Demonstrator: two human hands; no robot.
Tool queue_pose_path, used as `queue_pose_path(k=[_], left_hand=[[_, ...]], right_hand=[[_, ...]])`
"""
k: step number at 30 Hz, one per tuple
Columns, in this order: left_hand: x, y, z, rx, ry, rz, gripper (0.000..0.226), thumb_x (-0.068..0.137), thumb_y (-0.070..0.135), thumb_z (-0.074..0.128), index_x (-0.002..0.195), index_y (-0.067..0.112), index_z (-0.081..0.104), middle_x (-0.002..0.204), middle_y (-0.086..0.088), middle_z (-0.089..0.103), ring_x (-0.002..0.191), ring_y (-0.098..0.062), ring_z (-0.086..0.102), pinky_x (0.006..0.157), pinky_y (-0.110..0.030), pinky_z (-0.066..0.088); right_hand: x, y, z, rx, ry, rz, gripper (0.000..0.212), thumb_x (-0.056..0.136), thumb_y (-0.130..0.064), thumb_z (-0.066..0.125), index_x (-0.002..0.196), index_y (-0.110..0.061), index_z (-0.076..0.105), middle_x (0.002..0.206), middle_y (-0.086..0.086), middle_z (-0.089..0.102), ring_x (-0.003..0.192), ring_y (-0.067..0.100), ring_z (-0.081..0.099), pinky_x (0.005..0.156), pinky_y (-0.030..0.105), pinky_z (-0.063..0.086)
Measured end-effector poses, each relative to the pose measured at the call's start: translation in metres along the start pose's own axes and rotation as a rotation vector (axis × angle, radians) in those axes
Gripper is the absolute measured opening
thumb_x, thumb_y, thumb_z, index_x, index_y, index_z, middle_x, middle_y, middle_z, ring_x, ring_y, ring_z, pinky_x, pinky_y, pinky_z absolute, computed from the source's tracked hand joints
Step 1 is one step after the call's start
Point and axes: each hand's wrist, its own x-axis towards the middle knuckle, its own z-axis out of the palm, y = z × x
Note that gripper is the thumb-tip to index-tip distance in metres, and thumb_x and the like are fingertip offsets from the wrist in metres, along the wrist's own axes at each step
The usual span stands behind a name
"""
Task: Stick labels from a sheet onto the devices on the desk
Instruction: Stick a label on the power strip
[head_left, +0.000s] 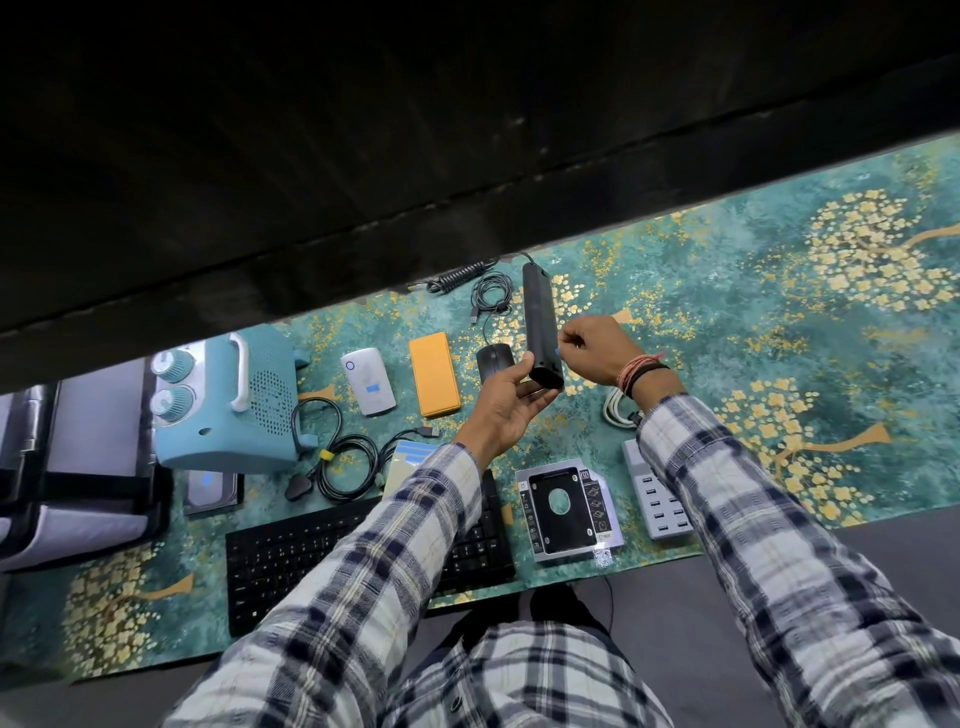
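With my left hand (501, 402) cupping the long black device (540, 327) tilted up off the worktop (779, 322), my right fingers (574, 340) pinch a small blue label (557, 352) against its side; I should press it flat, smoothing outward.

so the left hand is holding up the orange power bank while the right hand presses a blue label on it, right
Not quite. In the head view the left hand holds the long black device, and the right hand presses the blue label onto that. The orange power bank lies on the desk.
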Motion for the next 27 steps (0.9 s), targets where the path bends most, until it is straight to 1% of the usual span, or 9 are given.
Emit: queue_pose_path(k=[3,7,13,16,21,23,24,26,27], left_hand=[[-0.001,0.000,0.001,-0.006,-0.004,-0.005,0.024,0.101,0.025,0.062,0.109,0.004,0.068,0.110,-0.022,0.068,0.108,-0.037,0.064,0.078,-0.033,0.061],[0.000,0.000,0.001,-0.005,-0.012,-0.010,0.023,0.101,0.025,0.062,0.106,0.004,0.068,0.105,-0.022,0.070,0.107,-0.038,0.065,0.080,-0.034,0.060],[0.004,0.000,-0.001,-0.008,-0.006,-0.010,0.025,0.101,0.026,0.062,0.109,0.002,0.068,0.106,-0.021,0.070,0.109,-0.039,0.065,0.074,-0.032,0.061],[0.004,-0.001,-0.002,-0.010,0.000,-0.010,0.027,0.100,0.025,0.062,0.112,0.001,0.067,0.109,-0.022,0.069,0.109,-0.038,0.064,0.077,-0.033,0.061],[0.003,-0.001,-0.003,-0.009,0.011,-0.004,0.032,0.101,0.025,0.062,0.119,-0.001,0.064,0.113,-0.025,0.067,0.104,-0.036,0.066,0.081,-0.034,0.061],[0.002,-0.001,-0.003,-0.013,0.021,0.003,0.035,0.100,0.025,0.063,0.122,-0.003,0.064,0.114,-0.025,0.066,0.106,-0.037,0.065,0.081,-0.034,0.061],[0.002,-0.001,-0.003,-0.015,0.025,0.006,0.037,0.100,0.024,0.063,0.125,-0.004,0.063,0.115,-0.025,0.065,0.107,-0.037,0.065,0.080,-0.034,0.062],[0.003,-0.001,-0.004,-0.019,0.028,0.010,0.037,0.099,0.024,0.064,0.124,-0.004,0.063,0.116,-0.026,0.064,0.109,-0.038,0.064,0.079,-0.034,0.062],[0.003,-0.001,-0.004,-0.017,0.028,0.011,0.034,0.099,0.023,0.064,0.121,-0.003,0.064,0.115,-0.026,0.065,0.109,-0.038,0.063,0.079,-0.034,0.062]], right_hand=[[0.003,-0.001,-0.001,-0.058,-0.056,-0.024,0.023,0.083,-0.011,0.056,0.061,-0.006,0.057,0.063,0.011,0.059,0.058,0.022,0.048,0.058,0.034,0.045],[0.006,-0.003,-0.001,-0.114,-0.091,-0.075,0.016,0.084,-0.012,0.057,0.070,-0.007,0.065,0.072,0.009,0.066,0.069,0.025,0.059,0.064,0.036,0.050],[0.004,-0.002,0.003,-0.131,-0.028,-0.146,0.016,0.086,-0.010,0.059,0.075,-0.006,0.070,0.075,0.010,0.068,0.070,0.025,0.059,0.066,0.037,0.051],[0.002,-0.001,0.006,-0.115,0.007,-0.163,0.016,0.088,-0.009,0.060,0.078,-0.004,0.071,0.079,0.012,0.068,0.073,0.025,0.059,0.070,0.036,0.050],[0.000,0.004,0.010,-0.074,0.058,-0.172,0.012,0.090,-0.011,0.064,0.084,-0.004,0.072,0.085,0.010,0.066,0.075,0.016,0.050,0.075,0.034,0.046],[-0.001,0.004,0.014,-0.021,0.111,-0.152,0.008,0.088,-0.010,0.067,0.084,-0.005,0.070,0.083,0.006,0.064,0.072,0.013,0.048,0.073,0.033,0.046],[-0.002,0.005,0.017,0.030,0.143,-0.113,0.005,0.087,-0.011,0.069,0.085,-0.005,0.068,0.082,0.003,0.062,0.070,0.012,0.047,0.070,0.029,0.044],[-0.004,0.008,0.024,0.158,0.198,0.014,0.009,0.083,-0.012,0.073,0.087,-0.008,0.066,0.080,0.000,0.060,0.067,0.008,0.048,0.065,0.021,0.040],[-0.005,0.010,0.028,0.248,0.220,0.096,0.012,0.082,-0.013,0.075,0.086,-0.008,0.066,0.078,-0.001,0.061,0.066,0.008,0.051,0.063,0.020,0.042]])
